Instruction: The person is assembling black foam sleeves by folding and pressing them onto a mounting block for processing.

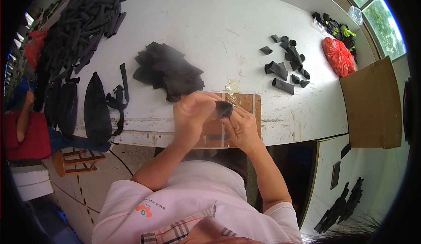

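Between my hands is a small black piece of sheet material (224,109), curled into a short tube-like shape. My left hand (196,110) grips its left side, with the fingers partly hidden behind it. My right hand (242,125) pinches its right side, thumb at the lower edge. Both hands are above a brown board (210,135) at the table's front edge. Just beyond my left hand lies a loose pile of flat black pieces (162,68). Several short black tubes (283,71) are scattered to the right.
A large heap of black tubes (87,24) covers the far left of the white table (228,33). Long black pouch-like pieces (97,110) lie at left. A red bag (337,56) and a cardboard box (372,106) stand at right. Another person (27,132) is at far left, near a wooden stool (76,161).
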The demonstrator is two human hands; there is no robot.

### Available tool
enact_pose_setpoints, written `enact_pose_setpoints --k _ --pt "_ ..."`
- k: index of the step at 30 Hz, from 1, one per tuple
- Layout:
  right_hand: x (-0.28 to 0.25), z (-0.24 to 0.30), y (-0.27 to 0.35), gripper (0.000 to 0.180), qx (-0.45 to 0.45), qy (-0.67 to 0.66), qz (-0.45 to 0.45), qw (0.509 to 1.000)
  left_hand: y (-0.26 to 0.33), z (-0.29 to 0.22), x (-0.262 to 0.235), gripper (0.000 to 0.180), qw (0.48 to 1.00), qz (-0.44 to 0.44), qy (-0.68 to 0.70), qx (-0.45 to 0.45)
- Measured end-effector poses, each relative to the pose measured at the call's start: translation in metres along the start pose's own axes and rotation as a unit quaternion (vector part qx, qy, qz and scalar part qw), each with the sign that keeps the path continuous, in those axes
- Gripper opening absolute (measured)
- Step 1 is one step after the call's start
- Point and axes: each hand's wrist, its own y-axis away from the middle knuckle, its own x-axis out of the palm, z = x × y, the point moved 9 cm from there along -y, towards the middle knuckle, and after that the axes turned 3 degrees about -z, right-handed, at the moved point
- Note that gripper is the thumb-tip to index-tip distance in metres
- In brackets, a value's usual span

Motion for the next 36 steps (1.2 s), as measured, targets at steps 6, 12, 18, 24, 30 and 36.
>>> enact_pose_setpoints --k 6,12,18,24,30,36 --pt "-0.081 -0.041 -0.067 0.046 0.195 -0.386 -0.130 0.892 -0.020 0.056 -0.059 0.012 0.938 -0.096 -0.333 0.004" --pt "-0.049 -0.073 0.008 0.045 0.363 -0.283 -0.153 0.874 -0.048 0.097 -0.061 0.021 0.715 -0.060 -0.693 0.076" --pt "0.037 -0.031 0.068 0.034 0.412 -0.280 0.076 0.864 -0.053 0.085 -0.105 0.013 0.864 -0.079 -0.497 0.025" --pt "0.063 0.010 0.032 0.022 0.244 -0.129 0.103 0.956 -0.035 0.020 -0.116 0.015 0.930 -0.071 -0.361 0.023" --pt "0.068 0.015 -0.018 0.027 0.177 -0.054 -0.086 0.979 -0.024 0.003 -0.092 0.017 0.935 0.127 -0.331 -0.005" --pt "0.112 -0.008 -0.024 0.017 0.206 -0.178 -0.003 0.962 -0.016 0.012 -0.108 0.019 0.944 0.047 -0.327 0.001"
